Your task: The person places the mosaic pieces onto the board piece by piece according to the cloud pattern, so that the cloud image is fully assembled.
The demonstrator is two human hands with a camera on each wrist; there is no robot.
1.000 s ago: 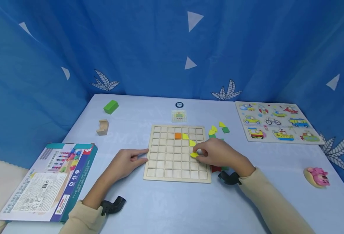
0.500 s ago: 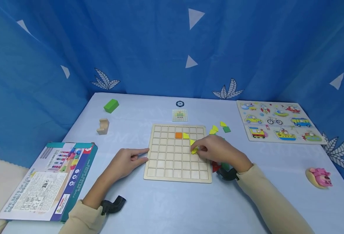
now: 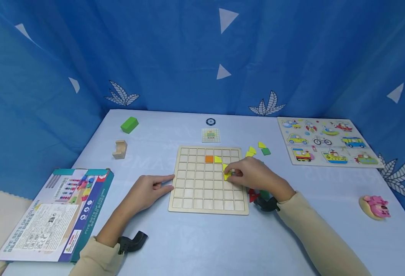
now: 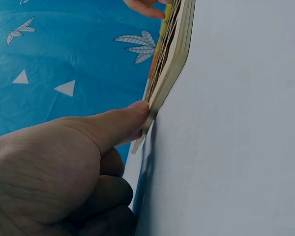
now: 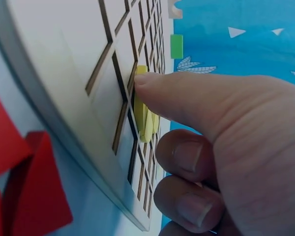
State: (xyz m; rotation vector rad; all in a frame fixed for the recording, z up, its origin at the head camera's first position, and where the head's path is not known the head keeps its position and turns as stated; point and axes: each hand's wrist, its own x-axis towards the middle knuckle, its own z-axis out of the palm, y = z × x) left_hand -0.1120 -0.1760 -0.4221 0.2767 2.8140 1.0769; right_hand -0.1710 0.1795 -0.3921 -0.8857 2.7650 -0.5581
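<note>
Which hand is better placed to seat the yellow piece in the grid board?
Right. The right hand already pinches the yellow piece over the grid board, its fingertips at a cell. The left hand only rests against the board's left edge, likely steadying it.

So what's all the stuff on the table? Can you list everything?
Grid board: one, pale wood, table middle.
Orange piece: one, on board.
Yellow pieces: three on board, one under right fingers.
Loose pieces: yellow, green, red, right of board.
Pattern card: one, behind board.
Green block: one, far left.
Wooden block: one, tan, left.
Box: one, teal, near left.
Vehicle puzzle: one, far right.
Pink toy: one, right.
Left hand: touches board edge.
Right hand: holds a yellow piece.
</note>
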